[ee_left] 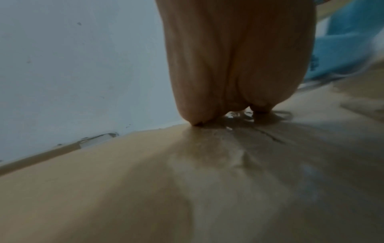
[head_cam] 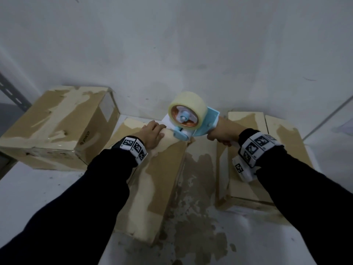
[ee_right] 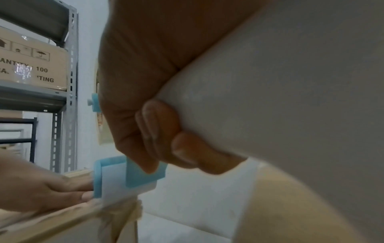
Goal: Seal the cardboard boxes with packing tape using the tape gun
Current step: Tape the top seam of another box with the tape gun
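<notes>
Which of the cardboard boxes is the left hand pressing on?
The middle box: the left hand lies on its far end beside the tape gun.

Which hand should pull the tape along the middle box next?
Probably the right hand: it grips the tape gun at the box's far edge, while the left hand presses the top.

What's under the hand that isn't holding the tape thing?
Under the left hand lies the far end of the middle cardboard box, shiny with tape. Its fingers press flat on it. The spot beneath the palm is covered.
</notes>
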